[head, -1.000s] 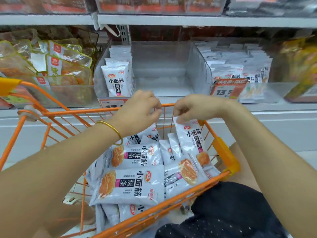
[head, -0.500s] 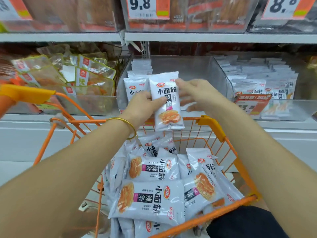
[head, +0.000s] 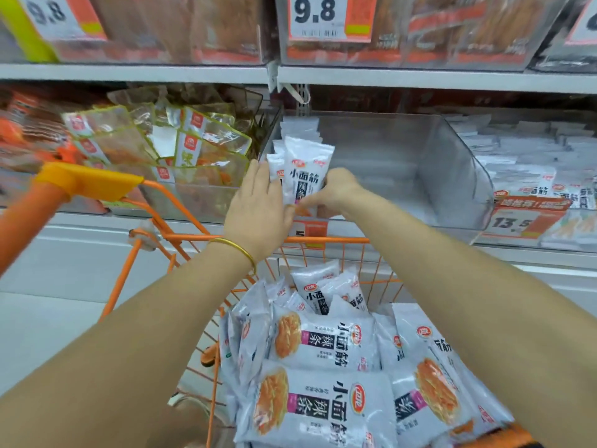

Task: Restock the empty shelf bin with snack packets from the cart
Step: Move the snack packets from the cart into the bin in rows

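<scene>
From the head camera: the right hand (head: 336,195) pinches the lower part of a white snack packet (head: 305,169) with curled fingers and holds it upright at the left end of the clear shelf bin (head: 452,163), in front of a short row of the same packets (head: 298,129). The rest of the bin is bare. The left hand (head: 258,205) is flat with its fingers straight, at the left edge of that row, with a gold bangle (head: 235,248) on its wrist. Below both arms stands the orange cart (head: 323,239), heaped with more packets (head: 323,337) lying face up. The bin to the right (head: 523,176) holds similar white packets, and the one to the left (head: 193,140) holds clear, yellow-edged ones.
</scene>
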